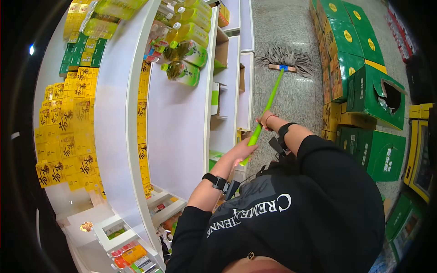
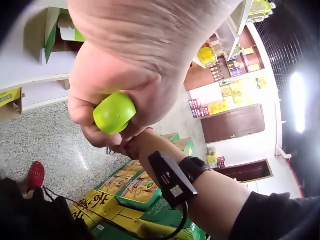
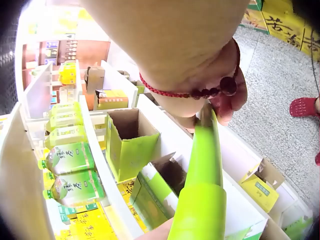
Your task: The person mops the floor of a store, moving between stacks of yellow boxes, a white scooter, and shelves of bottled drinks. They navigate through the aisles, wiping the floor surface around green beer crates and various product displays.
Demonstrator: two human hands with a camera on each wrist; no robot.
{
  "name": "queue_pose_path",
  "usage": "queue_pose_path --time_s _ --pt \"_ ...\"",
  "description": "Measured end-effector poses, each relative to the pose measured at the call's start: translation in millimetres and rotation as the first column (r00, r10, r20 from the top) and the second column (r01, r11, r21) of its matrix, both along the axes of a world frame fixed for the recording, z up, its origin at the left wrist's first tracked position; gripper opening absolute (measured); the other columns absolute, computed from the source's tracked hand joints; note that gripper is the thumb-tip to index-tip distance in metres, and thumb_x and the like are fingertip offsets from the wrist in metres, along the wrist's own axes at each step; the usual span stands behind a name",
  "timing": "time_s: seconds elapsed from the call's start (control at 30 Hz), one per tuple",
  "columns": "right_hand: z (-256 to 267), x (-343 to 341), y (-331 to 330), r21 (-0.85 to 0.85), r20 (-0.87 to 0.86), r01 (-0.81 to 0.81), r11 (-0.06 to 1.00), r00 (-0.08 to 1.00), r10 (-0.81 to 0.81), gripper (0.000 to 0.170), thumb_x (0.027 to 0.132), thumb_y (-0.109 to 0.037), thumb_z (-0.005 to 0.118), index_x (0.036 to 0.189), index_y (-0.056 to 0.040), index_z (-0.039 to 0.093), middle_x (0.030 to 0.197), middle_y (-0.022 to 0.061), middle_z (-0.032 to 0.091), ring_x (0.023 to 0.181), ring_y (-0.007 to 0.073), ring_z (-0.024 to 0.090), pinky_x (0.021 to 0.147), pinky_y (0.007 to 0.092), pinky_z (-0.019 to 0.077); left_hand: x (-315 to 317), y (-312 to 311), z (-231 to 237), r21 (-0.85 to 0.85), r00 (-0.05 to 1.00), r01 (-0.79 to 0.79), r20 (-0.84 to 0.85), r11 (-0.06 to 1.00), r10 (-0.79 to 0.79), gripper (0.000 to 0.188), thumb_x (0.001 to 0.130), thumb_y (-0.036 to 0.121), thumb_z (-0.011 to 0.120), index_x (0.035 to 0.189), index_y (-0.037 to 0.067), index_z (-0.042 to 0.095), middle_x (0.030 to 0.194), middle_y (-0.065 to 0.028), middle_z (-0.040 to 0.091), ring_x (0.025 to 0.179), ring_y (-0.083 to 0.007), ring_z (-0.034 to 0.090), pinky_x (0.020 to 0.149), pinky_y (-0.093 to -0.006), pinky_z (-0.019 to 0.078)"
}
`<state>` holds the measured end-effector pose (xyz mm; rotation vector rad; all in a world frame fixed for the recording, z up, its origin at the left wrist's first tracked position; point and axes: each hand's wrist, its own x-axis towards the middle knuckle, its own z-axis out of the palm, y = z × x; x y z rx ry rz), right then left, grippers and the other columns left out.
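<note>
A mop with a bright green handle (image 1: 273,93) stretches ahead along the aisle, its grey string head (image 1: 287,55) spread on the speckled floor. My left hand (image 1: 243,151) grips the handle near its end; in the left wrist view the rounded green end cap (image 2: 115,112) sticks out of the curled fingers. Farther along, my right hand (image 1: 267,120) holds the same handle, a red beaded bracelet (image 3: 200,93) on its wrist. The right wrist view has the thick green grip (image 3: 200,205) close to the camera, with that hand's fingers partly hidden behind the wrist.
White shelves (image 1: 180,132) run close on the left, carrying bottled drinks (image 1: 184,73) and cut-open cartons (image 3: 132,145). Stacked green boxes (image 1: 375,154) line the aisle's right side, one torn open. Red shoes (image 2: 36,175) show on the floor.
</note>
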<state>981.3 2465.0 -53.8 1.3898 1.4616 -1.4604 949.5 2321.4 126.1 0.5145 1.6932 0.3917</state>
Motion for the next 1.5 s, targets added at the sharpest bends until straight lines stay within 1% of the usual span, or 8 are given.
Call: queue_pose_path --time_s 0.03,0.1,0.13,0.17,0.2,0.73,1.07,1.5 --pt "-13 -1 -13 0.004 -0.001 -0.007 1.0 1.0 0.007 0.047 0.077 -0.051 0.055 0.063 -0.0062 0.049 0.049 0.0061 0.043 0.036 0.0191 0.039 0.036 0.0361 0.0361 -3 -15 -1 0.002 1.0 0.005 0.02 1.0 -0.005 0.024 0.084 0.022 0.053 0.096 0.002 0.049 0.07 -0.0027 0.048 0.05 -0.0111 0.044 0.045 -0.0251 0.0396" --pt "-58 -3 -48 0.415 -0.133 -0.63 0.657 0.672 0.729 0.05 0.078 -0.055 0.051 0.064 -0.0063 0.047 0.049 0.0059 0.042 0.036 0.0189 0.039 0.036 0.0362 0.0344 -9 -49 0 -0.004 0.999 0.017 0.041 1.0 -0.017 0.027 0.083 0.023 0.054 0.099 0.001 0.049 0.07 -0.0024 0.047 0.051 -0.0107 0.045 0.045 -0.0247 0.0395" --pt "-39 3 -59 0.415 -0.129 -0.632 0.655 0.672 0.73 0.05 0.078 -0.055 0.051 0.064 -0.0063 0.047 0.049 0.0059 0.042 0.036 0.0189 0.039 0.036 0.0362 0.0344 -10 -63 -1 -0.008 0.998 0.025 0.05 1.0 -0.024 0.029 0.083 0.022 0.054 0.103 0.002 0.048 0.07 -0.0021 0.047 0.052 -0.0105 0.045 0.045 -0.0247 0.0395" --pt "-20 9 -74 0.168 -0.153 -0.359 0.918 0.911 0.384 0.05 0.078 -0.054 0.051 0.066 -0.0055 0.047 0.051 0.0067 0.043 0.037 0.0193 0.04 0.036 0.0359 0.0342 -9 -80 -1 -0.015 0.998 0.026 0.059 1.0 -0.025 0.031 0.083 0.022 0.054 0.107 0.002 0.048 0.069 -0.0019 0.047 0.053 -0.0103 0.046 0.045 -0.0247 0.0395" --pt "-3 16 -90 -0.077 -0.065 0.012 0.997 0.998 -0.017 0.049 0.079 -0.053 0.051 0.067 -0.0047 0.047 0.052 0.0076 0.045 0.038 0.0196 0.041 0.036 0.0356 0.0339 -8 -97 0 -0.017 0.998 0.016 0.065 1.0 -0.015 0.031 0.083 0.022 0.054 0.107 0.002 0.048 0.069 -0.0019 0.047 0.053 -0.0103 0.046 0.045 -0.0247 0.0395" --pt "40 59 -174 -0.141 -0.15 -0.105 0.984 0.985 0.083 0.053 0.08 -0.048 0.05 0.104 -0.0009 0.058 0.091 0.0205 0.061 0.073 0.0292 0.062 0.061 0.0404 0.0508 7 -187 14 0.004 0.965 0.258 -0.051 0.966 -0.258 0.037 0.081 0.024 0.055 0.109 0.002 0.047 0.068 -0.0056 0.051 0.048 -0.014 0.048 0.045 -0.0277 0.0424" --pt "7 53 -65 -0.147 -0.209 -0.047 0.988 0.978 0.016 0.049 0.084 -0.045 0.046 0.097 -0.0003 0.059 0.089 0.0166 0.062 0.068 0.0254 0.06 0.06 0.0367 0.0498 4 -73 8 0.003 0.949 0.315 -0.029 0.949 -0.315 0.031 0.083 0.023 0.052 0.102 -0.001 0.047 0.072 -0.0064 0.051 0.055 -0.0131 0.05 0.047 -0.0276 0.0431" --pt "11 50 222 -0.162 -0.075 0.228 0.96 0.967 -0.243 0.037 0.082 -0.039 0.054 0.073 -0.0027 0.057 0.059 0.0074 0.053 0.046 0.0176 0.05 0.044 0.0303 0.0444 8 211 -19 0.016 0.989 0.144 0.03 0.989 -0.144 0.026 0.083 0.019 0.052 0.099 0.0 0.046 0.07 -0.0058 0.048 0.052 -0.0126 0.046 0.045 -0.0269 0.0418"
